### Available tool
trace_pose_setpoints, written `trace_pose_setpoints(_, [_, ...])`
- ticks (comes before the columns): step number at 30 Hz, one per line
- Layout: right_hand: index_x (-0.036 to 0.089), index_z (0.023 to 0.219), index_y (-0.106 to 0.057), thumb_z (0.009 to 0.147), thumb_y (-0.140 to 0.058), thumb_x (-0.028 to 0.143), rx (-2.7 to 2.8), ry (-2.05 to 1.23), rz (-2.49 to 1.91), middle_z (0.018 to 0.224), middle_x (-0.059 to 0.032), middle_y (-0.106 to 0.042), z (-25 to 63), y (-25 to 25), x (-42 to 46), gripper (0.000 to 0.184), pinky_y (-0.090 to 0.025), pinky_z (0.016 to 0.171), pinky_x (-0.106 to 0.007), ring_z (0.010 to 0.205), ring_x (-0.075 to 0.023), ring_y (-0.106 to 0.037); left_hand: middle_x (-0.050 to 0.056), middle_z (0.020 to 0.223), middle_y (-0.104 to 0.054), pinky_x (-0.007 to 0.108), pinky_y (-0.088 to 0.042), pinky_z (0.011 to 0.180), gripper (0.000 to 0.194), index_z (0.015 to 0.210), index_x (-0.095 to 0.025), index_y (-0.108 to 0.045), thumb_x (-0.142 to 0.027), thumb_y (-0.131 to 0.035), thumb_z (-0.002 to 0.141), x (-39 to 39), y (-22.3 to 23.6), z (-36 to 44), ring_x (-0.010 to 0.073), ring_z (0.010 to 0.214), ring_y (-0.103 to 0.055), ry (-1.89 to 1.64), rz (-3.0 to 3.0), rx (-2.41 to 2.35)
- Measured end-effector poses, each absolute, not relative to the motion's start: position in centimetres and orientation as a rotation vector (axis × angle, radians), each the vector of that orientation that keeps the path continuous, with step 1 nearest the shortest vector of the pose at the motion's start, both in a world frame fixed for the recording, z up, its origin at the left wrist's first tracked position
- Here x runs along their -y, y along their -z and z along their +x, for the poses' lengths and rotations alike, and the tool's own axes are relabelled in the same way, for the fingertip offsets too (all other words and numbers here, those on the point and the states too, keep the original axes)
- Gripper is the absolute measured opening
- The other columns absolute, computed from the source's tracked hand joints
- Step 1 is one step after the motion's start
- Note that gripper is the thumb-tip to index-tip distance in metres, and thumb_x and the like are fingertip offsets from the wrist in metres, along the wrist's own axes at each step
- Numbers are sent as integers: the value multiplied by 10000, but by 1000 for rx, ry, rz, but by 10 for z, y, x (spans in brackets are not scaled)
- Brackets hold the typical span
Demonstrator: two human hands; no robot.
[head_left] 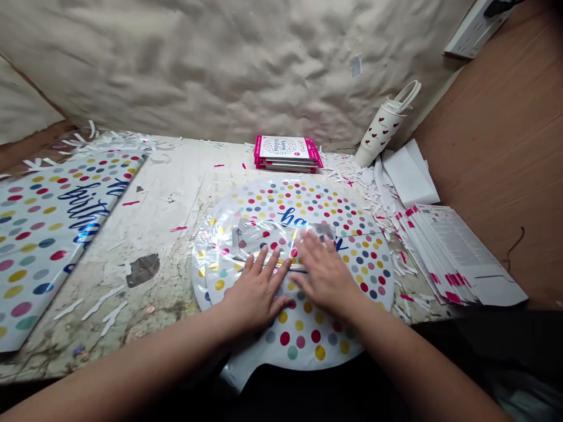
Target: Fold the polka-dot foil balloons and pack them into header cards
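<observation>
Your left hand (254,290) and right hand (324,275) lay spread flat and open, pressing a clear plastic sleeve (268,234) onto a polka-dot foil balloon (303,205) (blue script showing). The balloon lay on the worn tabletop (145,234), right under your palms.

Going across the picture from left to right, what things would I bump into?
Dotted balloon → dark patch → left hand → right hand → pile of printed papers → brown board
</observation>
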State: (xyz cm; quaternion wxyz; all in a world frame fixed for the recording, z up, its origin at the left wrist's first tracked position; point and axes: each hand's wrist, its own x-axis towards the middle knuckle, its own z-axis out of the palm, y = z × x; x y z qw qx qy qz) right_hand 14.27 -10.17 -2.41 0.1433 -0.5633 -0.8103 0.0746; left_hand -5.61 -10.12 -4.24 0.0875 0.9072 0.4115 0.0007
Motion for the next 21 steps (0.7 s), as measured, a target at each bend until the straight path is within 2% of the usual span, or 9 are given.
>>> trace_pose_setpoints(2, [117, 1342, -379, 816, -407, 605, 2475, -197, -1704, 1424, -173, -329, 142, 33, 105, 718, -91, 1068, -591, 1333, -323, -243, 185, 1451, -260, 585, -228, 1012, 676, 1392, -143, -322, -562, -355, 863, 102, 42, -56, 404, 1329, -182, -9, 2709, -1211])
trace_pose_setpoints(5, [58, 1310, -416, 753, -433, 680, 2316, -57, -2073, 1372, -247, -375, 155, 36, 109, 836, -50, 1014, -678, 1299, -410, -269, 176, 1458, -240, 553, -209, 1039, 737, 1403, -110, -286, -608, -296, 859, 102, 41, -57, 371, 1346, -157, 26, 2685, -1205])
trace_pose_setpoints(8, [64, 1346, -368, 822, -514, 421, 2437, 62, -1867, 1414, -221, -321, 164, 29, 116, 651, -132, 1043, -627, 1322, -389, -229, 160, 1467, -214, 539, -198, 1051, 754, 1412, -100, -254, -610, -291, 859, 102, 40, -58, 365, 1349, -145, 65, 2659, -1208])
trace_pose_setpoints(11, [81, 1344, -373, 857, -391, 113, 2664, 92, -1548, 1390, -191, -381, 158, 23, 118, 489, -274, 1043, -525, 1295, -325, -324, 152, 1473, -193, 540, -197, 1054, 741, 1414, -94, -244, -588, -302, 864, 101, 37, -58, 365, 1350, -133, 91, 2647, -1204])
trace_pose_setpoints(14, [62, 1151, -557, 871, -304, 58, 2616, 130, -1615, 1125, -222, -599, 148, 17, 118, 377, -388, 936, -543, 1076, -326, -548, 154, 1467, -213, 529, -223, 1051, 712, 1410, -87, -254, -553, -307, 873, 99, 32, -55, 354, 1346, -165, 106, 2619, -1227])
trace_pose_setpoints(16, [111, 1038, -614, 889, -311, 80, 2619, 101, -1436, 970, -174, -663, 143, 13, 125, 339, -396, 941, -530, 967, -284, -608, 172, 1447, -264, 501, -252, 1051, 671, 1397, -65, -279, -469, -375, 869, 96, 28, -52, 341, 1330, -234, 102, 2605, -1283])
trace_pose_setpoints(17, [146, 1035, -614, 894, -331, 95, 2623, 84, -1253, 956, -143, -674, 142, 11, 131, 320, -377, 976, -515, 983, -265, -607, 178, 1434, -297, 477, -270, 1051, 640, 1389, -56, -294, -391, -418, 858, 94, 26, -52, 329, 1317, -274, 104, 2603, -1308])
trace_pose_setpoints(19, [225, 1161, -547, 887, -390, 116, 2545, 78, -937, 1087, -91, -648, 145, 12, 146, 335, -311, 1051, -487, 1131, -242, -533, 170, 1411, -352, 427, -310, 1043, 614, 1381, -72, -317, -223, -473, 807, 92, 25, -55, 299, 1294, -335, 114, 2598, -1318])
trace_pose_setpoints(21, [285, 1340, -352, 864, -454, 140, 2343, 63, -973, 1313, -73, -501, 155, 20, 157, 508, -265, 1077, -504, 1287, -250, -364, 139, 1413, -362, 404, -332, 1034, 635, 1392, -144, -314, -142, -482, 779, 93, 27, -62, 282, 1292, -344, 111, 2604, -1237])
